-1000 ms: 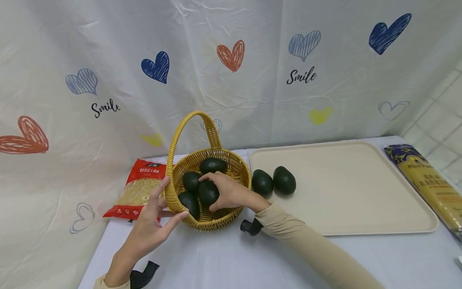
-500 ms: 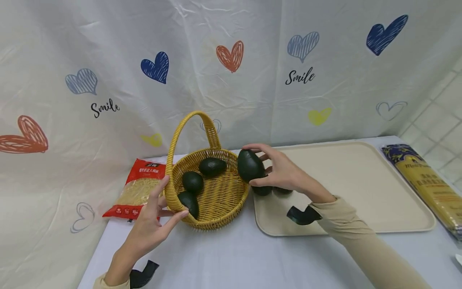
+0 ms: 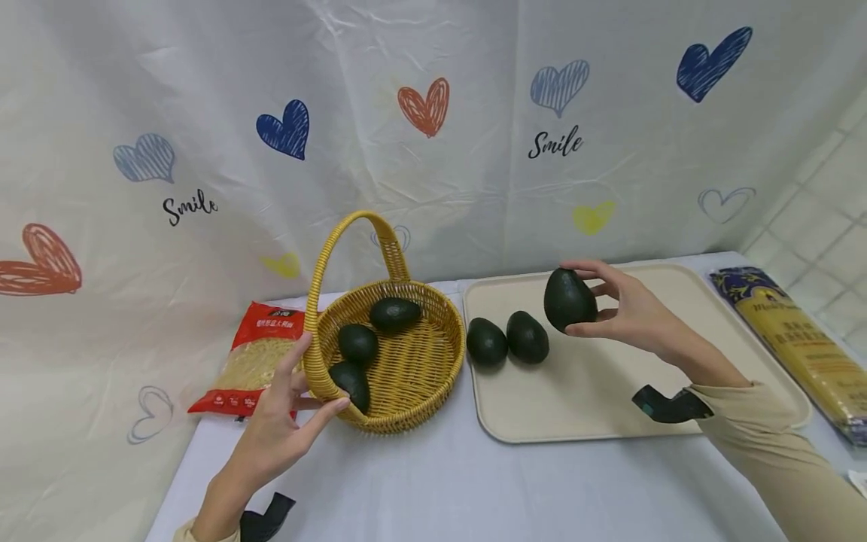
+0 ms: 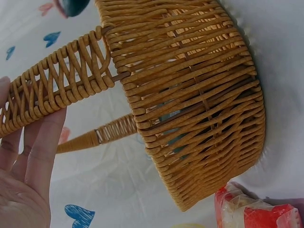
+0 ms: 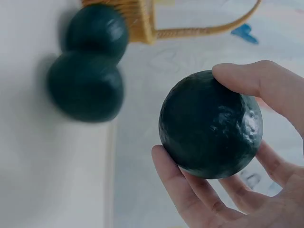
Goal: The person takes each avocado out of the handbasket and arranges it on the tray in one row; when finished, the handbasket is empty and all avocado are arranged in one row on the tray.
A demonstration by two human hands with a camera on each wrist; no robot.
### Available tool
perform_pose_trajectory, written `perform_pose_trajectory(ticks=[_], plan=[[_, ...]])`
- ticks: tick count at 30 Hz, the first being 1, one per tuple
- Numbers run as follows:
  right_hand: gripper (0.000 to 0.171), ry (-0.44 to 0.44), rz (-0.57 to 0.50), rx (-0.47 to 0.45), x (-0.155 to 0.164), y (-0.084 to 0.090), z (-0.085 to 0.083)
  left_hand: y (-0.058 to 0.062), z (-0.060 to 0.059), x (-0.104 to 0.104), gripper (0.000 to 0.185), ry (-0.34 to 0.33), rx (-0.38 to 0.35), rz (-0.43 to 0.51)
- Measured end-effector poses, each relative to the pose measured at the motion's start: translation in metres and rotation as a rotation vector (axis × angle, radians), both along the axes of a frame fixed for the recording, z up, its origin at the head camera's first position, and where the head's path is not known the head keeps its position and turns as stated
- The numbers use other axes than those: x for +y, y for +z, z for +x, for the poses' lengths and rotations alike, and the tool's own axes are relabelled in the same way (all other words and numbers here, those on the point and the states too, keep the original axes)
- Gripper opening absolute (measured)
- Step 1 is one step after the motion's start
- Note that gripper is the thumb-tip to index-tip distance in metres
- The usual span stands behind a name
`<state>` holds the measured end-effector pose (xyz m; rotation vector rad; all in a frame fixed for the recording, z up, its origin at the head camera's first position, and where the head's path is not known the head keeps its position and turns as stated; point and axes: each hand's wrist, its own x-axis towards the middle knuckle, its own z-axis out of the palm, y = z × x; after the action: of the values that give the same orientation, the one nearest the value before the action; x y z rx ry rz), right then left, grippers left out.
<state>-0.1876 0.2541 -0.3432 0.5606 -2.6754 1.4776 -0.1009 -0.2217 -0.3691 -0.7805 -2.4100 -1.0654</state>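
The right hand (image 3: 626,309) holds 1 dark green avocado (image 3: 569,299) above the beige tray (image 3: 677,406), thumb on top and fingers curled underneath. In the right wrist view the same avocado (image 5: 210,124) fills the middle of the frame, pinched between thumb and fingers; whether it touches the tray cannot be told from any view.

2 more avocados (image 3: 508,340) lie side by side on the near-left part of the tray, touching each other. In the right wrist view they are blurred.

The left hand (image 3: 281,421) rests against the near-left rim of the yellow wicker basket (image 3: 413,376), fingers mostly straight, thumb and forefinger touching the rim near the foot of the handle. In the left wrist view only the finger edges show at the left border, lying along the woven handle (image 4: 52,95); the palm is cut off.

3 avocados (image 3: 359,342) sit inside the basket; the nearest is partly hidden behind the rim and the fingertips.

A red bag of noodles (image 3: 254,357) lies left of the basket on the counter (image 3: 420,489), its right edge hidden by the basket and hand. A yellow and blue packet (image 3: 799,339) lies right of the tray, cut off at the frame edge. The heart-printed cloth (image 3: 406,135) hangs behind.
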Motion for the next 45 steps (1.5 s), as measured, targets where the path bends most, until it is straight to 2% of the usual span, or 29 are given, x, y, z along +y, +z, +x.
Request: perform_pose_trajectory(ticks=[8,14,18,29,45], plan=[[0.087,-0.051,0.109,-0.056,0.027,-0.028,0.000,0.000,0.001,-0.001,0.117,-0.021,0.008,0.014],[0.086,-0.044,0.193,-0.135,0.031,-0.047,-0.003,0.000,0.001,-0.001,0.117,-0.021,0.012,0.014],[0.087,-0.040,0.207,-0.160,0.030,-0.054,-0.003,0.000,0.000,-0.001,0.117,-0.020,0.004,0.004],[0.086,-0.036,0.202,-0.192,0.027,-0.057,-0.009,0.000,0.000,-0.001,0.117,-0.037,0.017,0.011],[0.078,-0.017,0.185,-0.205,0.026,-0.054,-0.009,0.000,-0.001,-0.003,0.117,-0.009,0.016,-0.008]])
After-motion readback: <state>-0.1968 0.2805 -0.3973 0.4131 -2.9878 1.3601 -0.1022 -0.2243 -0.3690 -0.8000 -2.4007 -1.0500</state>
